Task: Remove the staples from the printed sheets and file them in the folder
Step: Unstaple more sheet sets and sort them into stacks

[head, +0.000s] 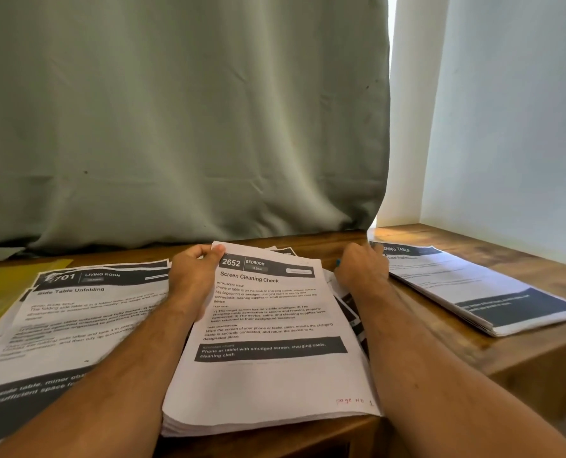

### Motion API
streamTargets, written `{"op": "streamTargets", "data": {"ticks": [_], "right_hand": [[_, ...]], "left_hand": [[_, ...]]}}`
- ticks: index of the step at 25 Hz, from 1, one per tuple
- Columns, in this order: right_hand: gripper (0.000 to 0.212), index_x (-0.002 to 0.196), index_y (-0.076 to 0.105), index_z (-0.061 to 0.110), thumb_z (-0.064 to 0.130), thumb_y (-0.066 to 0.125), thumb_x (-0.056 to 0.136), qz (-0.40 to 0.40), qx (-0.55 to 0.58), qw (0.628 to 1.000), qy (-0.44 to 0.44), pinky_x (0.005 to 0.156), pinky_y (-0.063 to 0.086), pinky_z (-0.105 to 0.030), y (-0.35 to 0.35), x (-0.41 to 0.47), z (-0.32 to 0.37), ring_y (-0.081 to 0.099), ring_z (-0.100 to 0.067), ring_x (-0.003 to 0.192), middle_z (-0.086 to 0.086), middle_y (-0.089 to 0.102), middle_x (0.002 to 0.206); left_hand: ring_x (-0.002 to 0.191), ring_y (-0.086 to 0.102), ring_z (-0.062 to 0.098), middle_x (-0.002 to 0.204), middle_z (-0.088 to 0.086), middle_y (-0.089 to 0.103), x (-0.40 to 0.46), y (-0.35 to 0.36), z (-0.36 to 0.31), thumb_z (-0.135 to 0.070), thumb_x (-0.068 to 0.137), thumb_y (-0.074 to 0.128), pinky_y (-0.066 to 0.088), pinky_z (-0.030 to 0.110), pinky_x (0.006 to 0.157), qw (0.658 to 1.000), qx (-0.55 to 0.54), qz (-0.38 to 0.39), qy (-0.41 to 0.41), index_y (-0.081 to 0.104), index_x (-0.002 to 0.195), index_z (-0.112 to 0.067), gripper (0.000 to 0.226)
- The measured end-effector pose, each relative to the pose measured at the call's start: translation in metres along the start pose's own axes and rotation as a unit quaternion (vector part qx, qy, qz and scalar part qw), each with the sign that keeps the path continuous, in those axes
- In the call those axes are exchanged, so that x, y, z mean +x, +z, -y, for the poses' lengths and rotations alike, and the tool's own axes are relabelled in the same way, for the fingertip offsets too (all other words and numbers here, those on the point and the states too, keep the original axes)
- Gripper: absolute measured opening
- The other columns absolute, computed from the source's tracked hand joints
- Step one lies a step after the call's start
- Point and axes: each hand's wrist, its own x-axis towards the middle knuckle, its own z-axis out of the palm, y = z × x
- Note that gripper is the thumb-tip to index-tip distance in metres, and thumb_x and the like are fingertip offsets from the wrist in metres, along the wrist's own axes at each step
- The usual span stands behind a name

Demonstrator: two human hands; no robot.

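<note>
The left hand (194, 276) pinches the top left corner of the front sheet on the middle stack of printed sheets (268, 342), thumb on the paper. The right hand (361, 267) has its grip curled round a small blue tool (338, 262) at the stack's top right corner. More stacks lie on the desk (539, 355) left (73, 312) and right (480, 289), with a yellow folder (4, 285) at far left.
</note>
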Motion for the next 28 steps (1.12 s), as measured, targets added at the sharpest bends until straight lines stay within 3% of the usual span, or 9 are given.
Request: {"op": "streamTargets", "data": {"ticks": [3, 11, 15, 18, 21, 23, 28], "right_hand": [[0.022, 0.11, 0.06, 0.018, 0.028, 0.065, 0.092, 0.012, 0.002, 1.0, 0.02, 0.103, 0.04, -0.046, 0.004, 0.007, -0.003, 0.043, -0.032, 0.127, -0.011, 0.06, 0.124], [0.022, 0.111, 0.057, 0.018, 0.026, 0.066, 0.091, 0.03, 0.008, 0.999, 0.014, 0.103, 0.041, -0.046, 0.008, 0.009, -0.001, 0.046, -0.03, 0.122, -0.01, 0.059, 0.12], [0.022, 0.116, 0.059, 0.022, 0.029, 0.061, 0.095, 0.003, 0.034, 0.999, -0.018, 0.105, 0.039, -0.046, 0.007, 0.013, 0.0, 0.044, -0.029, 0.123, -0.007, 0.062, 0.121], [0.035, 0.133, 0.054, 0.029, 0.032, 0.056, 0.098, -0.067, 0.107, 0.99, -0.07, 0.107, 0.034, -0.047, 0.0, 0.012, 0.005, 0.041, -0.026, 0.125, -0.003, 0.062, 0.125], [0.037, 0.135, 0.052, 0.034, 0.031, 0.056, 0.099, -0.121, 0.183, 0.967, -0.127, 0.11, 0.027, -0.047, -0.015, 0.007, 0.015, 0.042, -0.021, 0.126, 0.002, 0.061, 0.128], [0.037, 0.134, 0.053, 0.034, 0.027, 0.056, 0.099, -0.111, 0.21, 0.953, -0.186, 0.11, 0.027, -0.044, -0.027, 0.002, 0.029, 0.05, -0.017, 0.12, 0.005, 0.061, 0.127], [0.039, 0.128, 0.06, 0.024, 0.005, 0.058, 0.094, -0.041, 0.226, 0.91, -0.345, 0.103, 0.045, -0.03, -0.056, 0.001, 0.082, 0.055, -0.015, 0.11, 0.001, 0.06, 0.123]], "left_hand": [[0.079, 0.076, 0.025, 0.08, 0.003, 0.078, 0.001, 0.002, 0.0, -0.032, 0.094, 0.069, 0.062, 0.042, 0.08, 1.0, -0.02, 0.001, -0.006, 0.072, 0.092, -0.016, 0.016], [0.07, 0.076, 0.023, 0.078, 0.005, 0.078, -0.01, 0.002, -0.012, -0.028, 0.092, 0.073, 0.062, 0.037, 0.067, 0.997, -0.071, 0.011, -0.016, 0.072, 0.089, -0.014, 0.014], [0.071, 0.076, 0.024, 0.077, 0.005, 0.078, -0.009, 0.002, -0.013, -0.028, 0.093, 0.071, 0.062, 0.039, 0.069, 0.998, -0.067, 0.017, -0.004, 0.071, 0.089, -0.015, 0.014], [0.074, 0.077, 0.026, 0.078, 0.005, 0.078, -0.007, 0.002, -0.011, -0.028, 0.092, 0.072, 0.063, 0.042, 0.073, 0.998, -0.067, 0.016, -0.001, 0.072, 0.089, -0.015, 0.013], [0.073, 0.077, 0.026, 0.078, 0.005, 0.078, -0.005, 0.003, -0.008, -0.029, 0.092, 0.071, 0.063, 0.045, 0.077, 0.998, -0.062, 0.017, 0.004, 0.072, 0.09, -0.015, 0.014], [0.072, 0.077, 0.025, 0.078, 0.005, 0.078, -0.005, 0.005, -0.006, -0.03, 0.093, 0.071, 0.063, 0.046, 0.078, 0.998, -0.057, 0.023, 0.008, 0.073, 0.092, -0.014, 0.015], [0.069, 0.076, 0.021, 0.077, 0.003, 0.078, -0.005, 0.01, -0.007, -0.029, 0.093, 0.069, 0.063, 0.042, 0.075, 0.998, -0.05, 0.021, 0.01, 0.073, 0.092, -0.016, 0.013]]}}
